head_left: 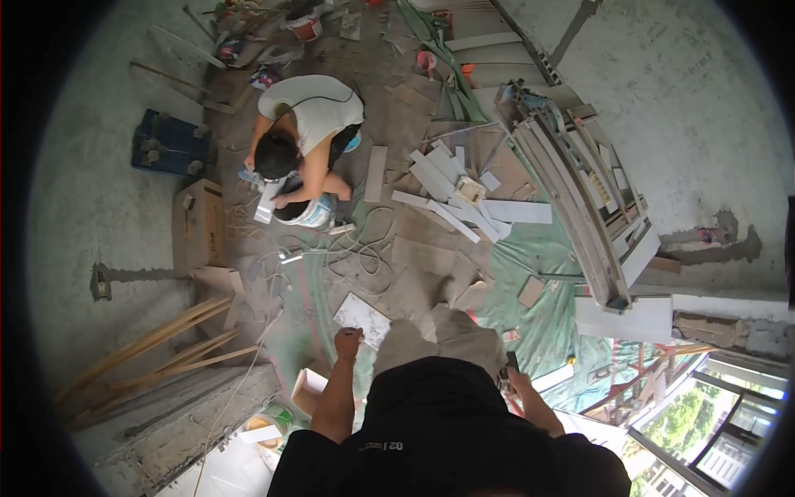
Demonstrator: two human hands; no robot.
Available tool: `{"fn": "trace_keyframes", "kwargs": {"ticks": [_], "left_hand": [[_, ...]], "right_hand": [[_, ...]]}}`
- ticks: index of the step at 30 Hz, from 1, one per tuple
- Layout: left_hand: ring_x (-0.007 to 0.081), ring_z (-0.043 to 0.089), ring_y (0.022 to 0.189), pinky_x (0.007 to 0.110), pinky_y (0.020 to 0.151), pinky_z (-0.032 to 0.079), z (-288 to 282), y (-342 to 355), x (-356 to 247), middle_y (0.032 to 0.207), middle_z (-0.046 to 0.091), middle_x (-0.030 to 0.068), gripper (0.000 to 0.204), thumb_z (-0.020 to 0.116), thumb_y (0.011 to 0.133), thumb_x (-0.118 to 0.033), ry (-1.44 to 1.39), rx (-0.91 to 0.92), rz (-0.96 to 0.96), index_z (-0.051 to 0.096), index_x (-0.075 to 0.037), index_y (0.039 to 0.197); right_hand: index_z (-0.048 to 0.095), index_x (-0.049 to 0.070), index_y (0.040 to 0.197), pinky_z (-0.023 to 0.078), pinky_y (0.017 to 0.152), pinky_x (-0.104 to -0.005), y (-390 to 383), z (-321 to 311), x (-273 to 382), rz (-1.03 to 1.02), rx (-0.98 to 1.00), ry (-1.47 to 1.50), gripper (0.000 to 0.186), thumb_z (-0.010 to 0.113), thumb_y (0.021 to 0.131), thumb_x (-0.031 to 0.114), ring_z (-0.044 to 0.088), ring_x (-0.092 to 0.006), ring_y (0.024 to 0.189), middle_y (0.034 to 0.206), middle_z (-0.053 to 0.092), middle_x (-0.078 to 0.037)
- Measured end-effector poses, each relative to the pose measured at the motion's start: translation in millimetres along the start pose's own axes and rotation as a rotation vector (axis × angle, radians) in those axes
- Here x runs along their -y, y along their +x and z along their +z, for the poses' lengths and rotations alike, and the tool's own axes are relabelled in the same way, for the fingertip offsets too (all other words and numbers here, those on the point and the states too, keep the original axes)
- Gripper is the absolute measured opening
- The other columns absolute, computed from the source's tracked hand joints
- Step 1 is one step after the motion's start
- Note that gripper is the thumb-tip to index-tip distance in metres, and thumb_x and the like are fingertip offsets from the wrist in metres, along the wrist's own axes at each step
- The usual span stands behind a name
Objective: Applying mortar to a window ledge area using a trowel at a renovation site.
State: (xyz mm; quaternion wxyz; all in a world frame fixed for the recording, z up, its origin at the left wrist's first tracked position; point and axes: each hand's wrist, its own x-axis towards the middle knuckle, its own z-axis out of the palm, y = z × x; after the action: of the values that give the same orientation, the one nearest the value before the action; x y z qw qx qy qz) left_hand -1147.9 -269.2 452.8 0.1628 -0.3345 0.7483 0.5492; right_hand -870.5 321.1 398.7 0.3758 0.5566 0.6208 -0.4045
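Note:
My left hand (349, 340) hangs beside my left leg with its fingers curled closed. Whether anything small is inside it cannot be seen. Just past it on the floor lies a white speckled board (363, 319). At my right hip, my right hand (519, 383) is closed around a dark object (512, 363), whose kind does not show clearly. Farther ahead a co-worker (310, 116) in a light shirt bends over a white bucket (313, 212), and that person's hands hold a pale strip (267, 201) above it.
Cut tile strips (439, 178) lie scattered ahead to the right, near a long stack of boards or rails (571, 199). A looping cable (364, 265) crosses the floor. Wooden battens (166, 340) and a cardboard box (199, 224) stand along the left wall. Green sheeting (530, 257) covers floor at right.

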Motion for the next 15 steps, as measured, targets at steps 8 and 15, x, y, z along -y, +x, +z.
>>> {"fn": "trace_keyframes", "kwargs": {"ticks": [8,15], "left_hand": [[0.0252,0.084,0.092,0.037,0.078,0.067,73,51,-85,0.106,0.086,0.0160,0.032,0.079,0.102,-0.021,-0.057,-0.077,-0.151,0.085,0.005,0.121],[0.0322,0.084,0.084,0.048,0.085,0.063,128,234,-244,0.089,0.086,0.0189,0.045,0.080,0.100,-0.043,0.340,-0.034,0.139,0.090,0.001,0.101]], "right_hand": [[0.077,-0.001,0.108,0.057,0.053,-0.0428,19,-106,431,-0.386,0.161,0.126,0.039,0.079,0.111,0.038,0.071,-0.0216,0.060,0.082,0.072,-0.010],[0.076,0.001,0.131,0.046,0.049,-0.0406,-33,-108,726,-0.448,0.034,0.009,0.045,0.074,0.114,0.044,0.059,-0.0162,0.056,0.073,0.063,-0.004]]}}
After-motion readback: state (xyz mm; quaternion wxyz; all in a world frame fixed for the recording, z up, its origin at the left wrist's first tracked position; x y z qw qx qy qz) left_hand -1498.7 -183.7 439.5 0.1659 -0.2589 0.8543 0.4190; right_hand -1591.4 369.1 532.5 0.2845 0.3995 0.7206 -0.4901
